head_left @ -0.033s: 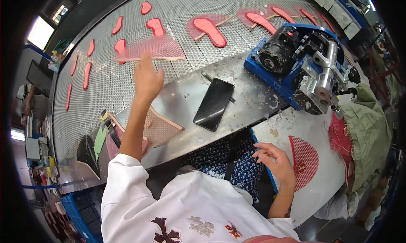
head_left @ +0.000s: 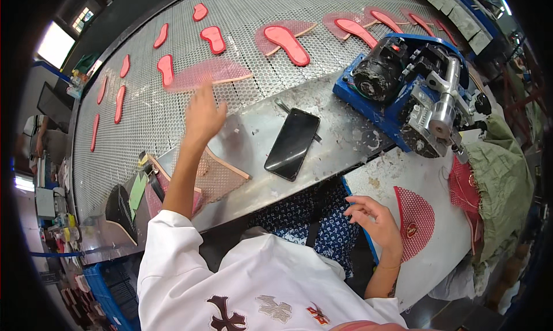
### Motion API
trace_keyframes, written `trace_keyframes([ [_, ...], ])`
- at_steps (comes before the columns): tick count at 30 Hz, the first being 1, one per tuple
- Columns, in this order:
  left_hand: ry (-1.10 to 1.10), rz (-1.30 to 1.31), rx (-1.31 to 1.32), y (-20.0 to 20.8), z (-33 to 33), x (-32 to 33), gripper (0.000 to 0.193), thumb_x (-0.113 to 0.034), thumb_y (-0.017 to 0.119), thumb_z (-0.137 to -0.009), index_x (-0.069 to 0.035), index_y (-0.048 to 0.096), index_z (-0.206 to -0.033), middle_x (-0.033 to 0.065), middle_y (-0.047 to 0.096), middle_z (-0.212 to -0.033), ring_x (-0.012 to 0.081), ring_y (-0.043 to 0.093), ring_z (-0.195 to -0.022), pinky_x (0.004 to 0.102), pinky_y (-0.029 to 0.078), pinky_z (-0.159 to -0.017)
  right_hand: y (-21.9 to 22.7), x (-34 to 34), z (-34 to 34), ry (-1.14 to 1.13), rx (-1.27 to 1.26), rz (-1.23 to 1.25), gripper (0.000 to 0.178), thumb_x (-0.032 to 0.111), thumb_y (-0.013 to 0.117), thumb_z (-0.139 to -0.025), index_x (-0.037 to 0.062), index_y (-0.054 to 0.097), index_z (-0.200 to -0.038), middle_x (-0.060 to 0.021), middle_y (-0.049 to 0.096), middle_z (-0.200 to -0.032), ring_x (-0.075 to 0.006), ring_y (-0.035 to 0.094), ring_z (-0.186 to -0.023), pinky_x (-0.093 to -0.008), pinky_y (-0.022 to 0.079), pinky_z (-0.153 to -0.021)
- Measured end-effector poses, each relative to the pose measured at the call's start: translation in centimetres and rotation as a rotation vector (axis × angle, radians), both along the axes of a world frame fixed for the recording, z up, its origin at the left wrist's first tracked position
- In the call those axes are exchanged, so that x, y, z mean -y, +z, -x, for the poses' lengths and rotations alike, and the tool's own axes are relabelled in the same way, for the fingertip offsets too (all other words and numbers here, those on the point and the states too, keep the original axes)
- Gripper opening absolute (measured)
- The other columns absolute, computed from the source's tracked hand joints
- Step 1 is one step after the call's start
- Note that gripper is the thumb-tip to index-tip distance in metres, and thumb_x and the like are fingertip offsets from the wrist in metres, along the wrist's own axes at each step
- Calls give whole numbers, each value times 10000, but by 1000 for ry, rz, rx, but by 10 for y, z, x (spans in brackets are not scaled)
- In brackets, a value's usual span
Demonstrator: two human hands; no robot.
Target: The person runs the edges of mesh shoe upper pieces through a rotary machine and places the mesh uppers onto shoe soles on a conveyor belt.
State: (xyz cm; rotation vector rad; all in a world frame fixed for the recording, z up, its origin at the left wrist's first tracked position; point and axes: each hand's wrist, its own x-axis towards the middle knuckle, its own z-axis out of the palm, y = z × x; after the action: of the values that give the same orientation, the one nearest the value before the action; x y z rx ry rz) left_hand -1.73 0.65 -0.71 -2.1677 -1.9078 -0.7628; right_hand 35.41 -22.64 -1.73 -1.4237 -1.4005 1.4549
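My left hand (head_left: 205,115) reaches over the near side of a metal mesh conveyor belt (head_left: 144,109). Its fingertips meet the near edge of a translucent pink perforated shoe upper (head_left: 210,73), and the thumb stands apart. That upper lies beside a pink insole-shaped piece (head_left: 165,71). My right hand (head_left: 377,220) is raised near a white side table (head_left: 377,184), with nothing in its loosely bent, spread fingers. Close to it on that table lies a red perforated upper (head_left: 415,224) with a small round emblem.
A black phone (head_left: 292,144) lies on the metal ledge (head_left: 242,196). A blue machine (head_left: 403,92) with a motor and metal cylinder stands to the right. Several pink pieces, some on uppers (head_left: 271,37), are spread across the belt. Beige mesh uppers (head_left: 222,178) lie by my left forearm.
My left hand has drawn slightly back toward me. The translucent upper has shifted, uncovering more of the pink piece beside it. My right hand has stayed in place.
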Motion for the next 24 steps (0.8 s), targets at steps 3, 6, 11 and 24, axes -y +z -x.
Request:
trace_keyframes([
  [3, -6, 377, -36, -29, 8, 1, 506, -216, 575, -859, -28, 460, -1315, 207, 492, -1313, 403, 509, -1159, 461, 419, -982, -5, -2, 1, -11, -17, 20, 319, 161, 554, -942, -9, 567, -1212, -95, 669, -949, -117, 601, -788, -249, 488, -734],
  [6, -51, 316, -45, -40, 14, -15, 515, -264, 584, -859, -31, 468, -1304, 195, 534, -1263, 378, 532, -1134, 455, 441, -955, -14, -1, -4, -57, -24, 51, 306, 160, 539, -951, -5, 572, -1206, -95, 669, -940, -107, 596, -773, -242, 484, -714],
  [11, 53, -7, -157, -79, 52, -85, 500, -313, 573, -871, -52, 490, -1289, 200, 554, -1223, 379, 522, -1134, 477, 453, -937, -19, -8, -1, -135, -11, 127, 271, 155, 521, -961, -4, 599, -1166, -92, 673, -896, -80, 587, -684, -215, 468, -600],
  [24, -378, 428, -100, -53, 100, -80, 430, -216, 606, -864, -62, 565, -1263, 162, 520, -1327, 338, 464, -1226, 404, 375, -1044, -41, -5, 5, -479, 66, -82, 175, 101, 529, -954, -14, 648, -1010, -56, 646, -719, -38, 513, -496, -171, 366, -410],
])
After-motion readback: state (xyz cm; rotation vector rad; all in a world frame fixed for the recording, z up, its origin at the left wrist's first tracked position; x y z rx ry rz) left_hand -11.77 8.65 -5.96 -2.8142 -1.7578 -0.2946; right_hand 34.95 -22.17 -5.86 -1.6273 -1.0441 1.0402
